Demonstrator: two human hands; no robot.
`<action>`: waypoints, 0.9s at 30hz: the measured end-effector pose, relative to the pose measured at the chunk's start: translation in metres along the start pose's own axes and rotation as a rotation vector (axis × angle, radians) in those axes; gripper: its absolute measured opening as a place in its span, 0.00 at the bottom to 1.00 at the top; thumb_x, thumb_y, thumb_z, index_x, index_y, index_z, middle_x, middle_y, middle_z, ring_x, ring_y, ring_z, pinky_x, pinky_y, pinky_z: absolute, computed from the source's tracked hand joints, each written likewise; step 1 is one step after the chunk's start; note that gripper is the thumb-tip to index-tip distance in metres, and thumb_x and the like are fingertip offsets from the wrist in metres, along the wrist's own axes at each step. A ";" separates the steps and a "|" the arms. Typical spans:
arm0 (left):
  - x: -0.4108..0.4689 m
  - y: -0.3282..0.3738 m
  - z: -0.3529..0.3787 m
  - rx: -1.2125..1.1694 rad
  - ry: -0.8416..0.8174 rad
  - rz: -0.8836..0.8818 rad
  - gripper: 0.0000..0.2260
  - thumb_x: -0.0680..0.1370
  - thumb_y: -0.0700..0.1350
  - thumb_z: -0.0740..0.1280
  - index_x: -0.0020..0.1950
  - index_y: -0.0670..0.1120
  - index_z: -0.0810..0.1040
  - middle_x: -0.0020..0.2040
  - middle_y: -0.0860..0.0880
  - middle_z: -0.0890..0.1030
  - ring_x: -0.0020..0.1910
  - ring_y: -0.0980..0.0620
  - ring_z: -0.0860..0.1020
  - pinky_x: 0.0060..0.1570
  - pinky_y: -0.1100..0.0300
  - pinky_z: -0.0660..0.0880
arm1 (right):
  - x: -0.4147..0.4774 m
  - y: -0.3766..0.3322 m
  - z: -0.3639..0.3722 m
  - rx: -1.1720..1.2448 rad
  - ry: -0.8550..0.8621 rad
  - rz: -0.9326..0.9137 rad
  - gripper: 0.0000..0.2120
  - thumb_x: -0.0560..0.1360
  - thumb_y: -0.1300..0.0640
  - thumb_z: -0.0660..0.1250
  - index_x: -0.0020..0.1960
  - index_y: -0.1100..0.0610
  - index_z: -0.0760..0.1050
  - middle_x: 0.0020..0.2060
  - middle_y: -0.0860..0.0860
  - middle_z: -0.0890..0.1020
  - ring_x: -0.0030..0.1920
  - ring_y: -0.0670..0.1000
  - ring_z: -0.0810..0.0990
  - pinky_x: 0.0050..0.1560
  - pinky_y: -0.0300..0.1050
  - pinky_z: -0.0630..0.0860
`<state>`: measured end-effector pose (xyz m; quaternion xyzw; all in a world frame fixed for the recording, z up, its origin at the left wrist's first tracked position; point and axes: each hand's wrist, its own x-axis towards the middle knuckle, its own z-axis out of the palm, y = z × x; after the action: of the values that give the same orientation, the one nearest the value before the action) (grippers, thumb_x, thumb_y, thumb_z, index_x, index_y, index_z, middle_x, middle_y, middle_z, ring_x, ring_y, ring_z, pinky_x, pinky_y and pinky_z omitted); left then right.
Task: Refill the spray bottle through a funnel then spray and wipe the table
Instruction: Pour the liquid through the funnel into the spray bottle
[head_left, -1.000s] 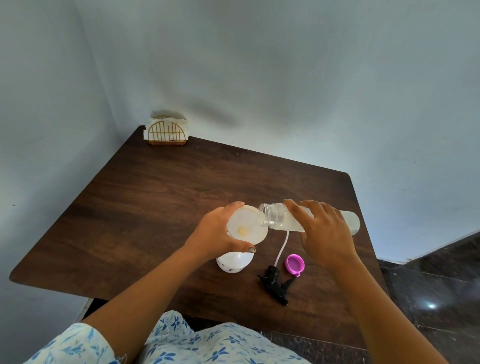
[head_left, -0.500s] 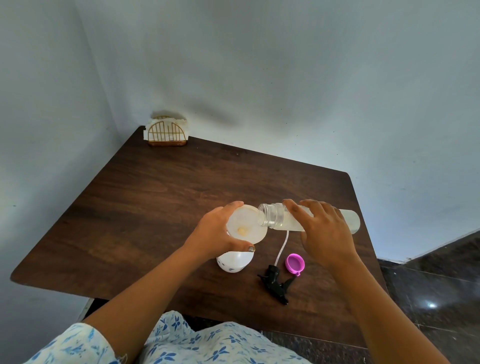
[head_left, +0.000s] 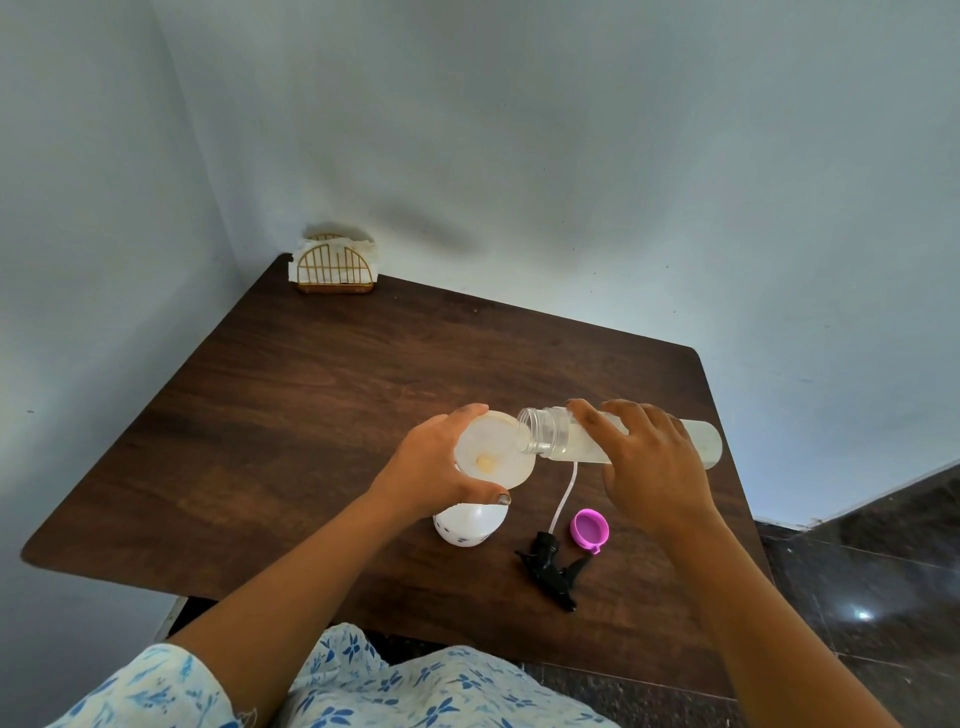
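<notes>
A white spray bottle (head_left: 470, 525) with small dark dots stands on the dark wooden table (head_left: 291, 415), its top off. A translucent funnel (head_left: 493, 452) sits in its neck, held at the rim by my left hand (head_left: 431, 462). My right hand (head_left: 649, 457) grips a clear refill bottle (head_left: 550, 436) lying almost level, its open mouth over the funnel's edge. The black trigger head (head_left: 550, 566) with its white tube (head_left: 563, 499) lies on the table to the right of the spray bottle, beside a pink cap (head_left: 589, 527).
A gold wire napkin holder (head_left: 335, 267) with white napkins stands in the far left corner against the wall. Walls close off the table's left and far sides. Dark tiled floor (head_left: 857, 597) lies to the right.
</notes>
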<state>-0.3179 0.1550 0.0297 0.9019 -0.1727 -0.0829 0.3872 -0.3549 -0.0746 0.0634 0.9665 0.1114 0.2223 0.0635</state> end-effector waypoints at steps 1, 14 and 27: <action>0.000 0.000 0.000 0.001 -0.001 0.000 0.41 0.63 0.57 0.77 0.71 0.54 0.61 0.68 0.53 0.70 0.63 0.54 0.69 0.55 0.64 0.65 | 0.000 0.000 0.000 0.003 0.001 0.001 0.44 0.45 0.60 0.85 0.60 0.53 0.77 0.48 0.59 0.83 0.45 0.63 0.83 0.40 0.63 0.78; 0.000 0.001 0.000 0.001 -0.001 0.007 0.41 0.64 0.56 0.77 0.71 0.53 0.61 0.69 0.53 0.69 0.65 0.53 0.69 0.57 0.64 0.65 | 0.000 0.000 -0.002 -0.004 -0.006 -0.001 0.44 0.45 0.59 0.85 0.60 0.53 0.77 0.48 0.59 0.83 0.45 0.63 0.83 0.41 0.63 0.78; 0.000 0.001 0.001 0.004 0.002 0.008 0.41 0.63 0.56 0.77 0.71 0.54 0.61 0.68 0.53 0.70 0.63 0.54 0.69 0.56 0.64 0.66 | 0.001 0.001 -0.003 -0.011 0.005 -0.004 0.44 0.45 0.59 0.85 0.60 0.53 0.77 0.48 0.59 0.83 0.45 0.63 0.83 0.40 0.62 0.79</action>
<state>-0.3183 0.1540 0.0298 0.9020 -0.1762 -0.0800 0.3860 -0.3558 -0.0748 0.0668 0.9654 0.1120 0.2252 0.0691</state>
